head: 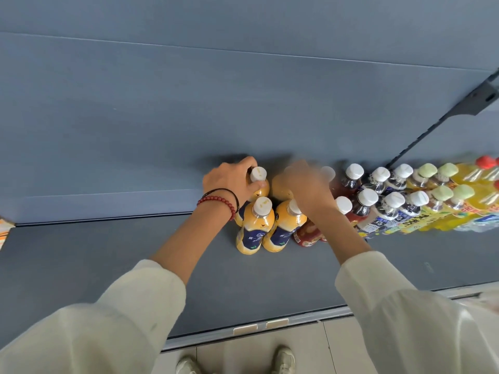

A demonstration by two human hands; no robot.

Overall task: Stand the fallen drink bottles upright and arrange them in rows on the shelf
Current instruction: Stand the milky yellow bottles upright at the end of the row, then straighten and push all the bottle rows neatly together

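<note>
Upright drink bottles stand in two rows along the back of a dark grey shelf (108, 265). My left hand (229, 182) grips the neck of a back-row orange juice bottle (258, 182) just under its white cap. Two more orange juice bottles (255, 225) stand in front of it. My right hand (305, 184) is blurred and hovers over a second back-row orange bottle (280, 188); its grasp is unclear. To the right stand red drink bottles (306, 234), dark tea bottles (364, 203), then yellow bottles with green caps (442, 201).
A black shelf bracket (445, 114) slants down at the upper right. A package corner (5, 228) pokes in at the left edge. The shelf's front lip (243, 330) runs below my arms, with tiled floor and my shoes (283, 360) beneath.
</note>
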